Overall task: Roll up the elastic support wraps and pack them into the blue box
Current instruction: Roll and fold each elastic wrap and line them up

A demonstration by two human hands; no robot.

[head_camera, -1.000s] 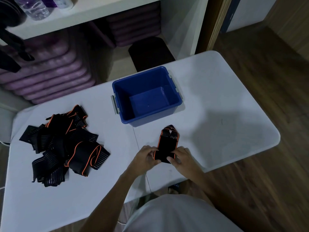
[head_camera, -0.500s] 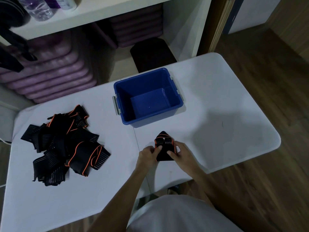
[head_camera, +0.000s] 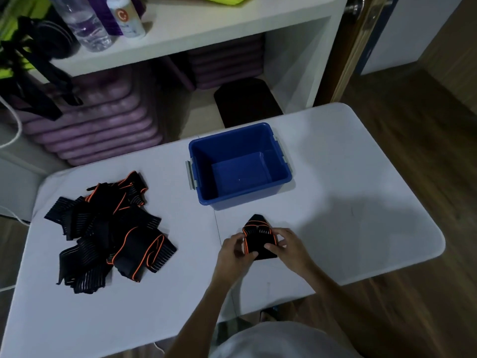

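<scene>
A black elastic wrap with orange edging (head_camera: 258,235) lies mostly rolled on the white table (head_camera: 361,202), its pointed end sticking out toward the blue box. My left hand (head_camera: 236,251) grips the roll's left side and my right hand (head_camera: 289,248) grips its right side, fingers curled over it. The blue box (head_camera: 240,165) stands just beyond the roll with nothing inside. A loose pile of several black and orange wraps (head_camera: 111,232) lies on the table's left part.
A white shelf unit (head_camera: 193,27) stands behind the table, with bottles (head_camera: 87,24) on top and stacked purple mats (head_camera: 98,130) below. A black stool (head_camera: 247,102) sits behind the box. Wooden floor lies to the right.
The flat strip of wrap has become shorter as both hands rolled it away from me toward the box. The view has tilted up, showing more of the shelf.
</scene>
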